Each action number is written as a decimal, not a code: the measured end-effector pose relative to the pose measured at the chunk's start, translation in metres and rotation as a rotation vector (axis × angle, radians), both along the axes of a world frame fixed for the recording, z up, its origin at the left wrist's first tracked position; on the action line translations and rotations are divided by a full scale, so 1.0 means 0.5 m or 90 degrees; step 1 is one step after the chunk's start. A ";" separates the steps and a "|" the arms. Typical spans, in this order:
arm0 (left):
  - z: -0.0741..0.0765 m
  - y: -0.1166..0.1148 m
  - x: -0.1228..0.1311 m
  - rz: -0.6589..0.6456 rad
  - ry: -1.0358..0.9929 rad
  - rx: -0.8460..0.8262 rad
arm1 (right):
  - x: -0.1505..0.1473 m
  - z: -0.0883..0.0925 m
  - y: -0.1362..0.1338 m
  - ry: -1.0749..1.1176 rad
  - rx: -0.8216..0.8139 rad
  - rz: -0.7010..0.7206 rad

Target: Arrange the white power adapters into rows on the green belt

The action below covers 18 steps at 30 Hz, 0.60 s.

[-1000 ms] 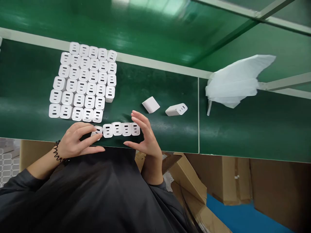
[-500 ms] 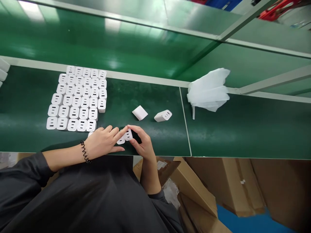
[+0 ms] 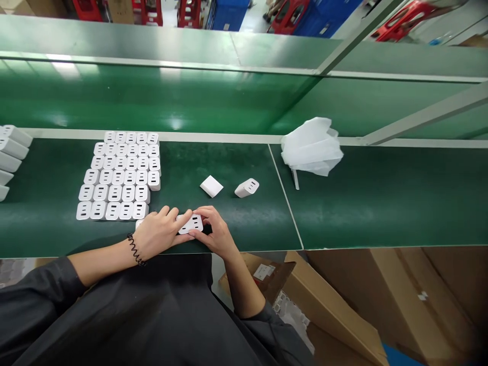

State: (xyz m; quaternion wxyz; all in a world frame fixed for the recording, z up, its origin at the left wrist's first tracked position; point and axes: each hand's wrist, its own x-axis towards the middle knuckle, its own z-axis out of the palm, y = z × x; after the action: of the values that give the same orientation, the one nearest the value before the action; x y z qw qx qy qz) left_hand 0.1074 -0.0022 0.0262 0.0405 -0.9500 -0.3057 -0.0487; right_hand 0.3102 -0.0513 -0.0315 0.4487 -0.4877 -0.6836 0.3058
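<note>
Two white USB chargers [image 3: 195, 222] stand side by side, ports up, near the front edge of the green bench. My right hand [image 3: 218, 235] pinches the right-hand one between thumb and fingers. My left hand [image 3: 158, 231] is closed around the left one, index finger along the far side and thumb along the near side; its palm hides part of the row. Another charger [image 3: 139, 222] peeks out behind my left wrist. Left of that, a block of chargers [image 3: 115, 193] stands in tight rows, slotted faces up.
Past my hands lie a white charger [image 3: 247, 188] on its side and a plain white block [image 3: 211, 186]. A crumpled white sheet [image 3: 312, 147] rests at the back right. More white chargers [image 3: 11, 147] line the left edge. Open cardboard boxes [image 3: 324, 300] stand below the bench.
My right hand has brought its charger against the one at my left hand, so the two now sit flush. The view has tilted up a little, showing more of the background.
</note>
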 end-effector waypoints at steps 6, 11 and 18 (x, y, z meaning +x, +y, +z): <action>0.000 -0.003 0.002 -0.006 -0.003 0.039 | 0.004 0.013 -0.001 0.024 -0.013 0.031; -0.002 -0.002 -0.006 -0.002 0.019 0.001 | 0.009 0.030 -0.008 0.027 -0.028 0.082; 0.006 0.003 -0.016 -0.031 -0.060 0.003 | 0.015 0.024 -0.011 0.001 -0.053 0.059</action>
State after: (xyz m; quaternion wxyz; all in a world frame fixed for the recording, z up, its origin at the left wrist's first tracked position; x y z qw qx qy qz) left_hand 0.0995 -0.0009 0.0293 0.0272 -0.9537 -0.2840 -0.0948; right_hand 0.3178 -0.0569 -0.0194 0.4138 -0.4735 -0.6918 0.3551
